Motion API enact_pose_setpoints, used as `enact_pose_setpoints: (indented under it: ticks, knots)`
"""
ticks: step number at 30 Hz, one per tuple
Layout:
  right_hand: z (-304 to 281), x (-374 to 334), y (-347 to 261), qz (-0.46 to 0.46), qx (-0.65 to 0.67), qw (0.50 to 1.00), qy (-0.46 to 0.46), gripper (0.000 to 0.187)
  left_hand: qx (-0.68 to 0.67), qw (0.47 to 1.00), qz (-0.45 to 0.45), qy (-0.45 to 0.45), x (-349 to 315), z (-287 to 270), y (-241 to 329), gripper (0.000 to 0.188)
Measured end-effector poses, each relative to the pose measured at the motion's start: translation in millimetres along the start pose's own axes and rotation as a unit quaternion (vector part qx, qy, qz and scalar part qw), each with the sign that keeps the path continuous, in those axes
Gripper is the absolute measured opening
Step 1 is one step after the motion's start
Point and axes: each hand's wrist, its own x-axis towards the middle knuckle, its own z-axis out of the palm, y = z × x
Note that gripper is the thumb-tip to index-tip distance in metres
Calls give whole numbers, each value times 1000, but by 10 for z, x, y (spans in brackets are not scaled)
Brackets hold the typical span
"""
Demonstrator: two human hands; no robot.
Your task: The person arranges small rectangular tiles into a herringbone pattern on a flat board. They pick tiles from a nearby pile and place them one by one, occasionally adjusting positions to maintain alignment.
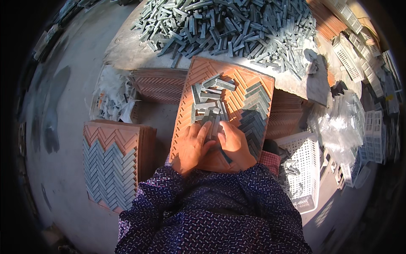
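Note:
An orange mould tray with herringbone slots lies tilted across my lap. Dark grey tile strips fill slots along its right side, in zigzag rows. Loose tile strips lie heaped on the middle of the tray. My left hand is over the lower end of this heap, its fingers closed on a strip. Close beside it, my right hand pinches a grey strip between thumb and forefinger. The fingertips partly hide the strips under them.
A big pile of tile strips covers the table ahead. At left stands a stack of trays, its front filled with grey herringbone strips. A white perforated basket with some strips is at my right, near clear plastic sheets and white crates.

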Motion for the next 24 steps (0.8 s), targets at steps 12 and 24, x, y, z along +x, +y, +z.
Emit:
enact_pose_setpoints:
  ticks: [12, 24]
  knots:
    - [-81, 266, 38, 31, 137, 990, 11, 31, -91, 994, -42, 35, 186, -4, -368, 34]
    - [-294, 184, 129, -25, 49, 998, -15, 27, -41, 998, 38, 16, -360, 120, -127, 31]
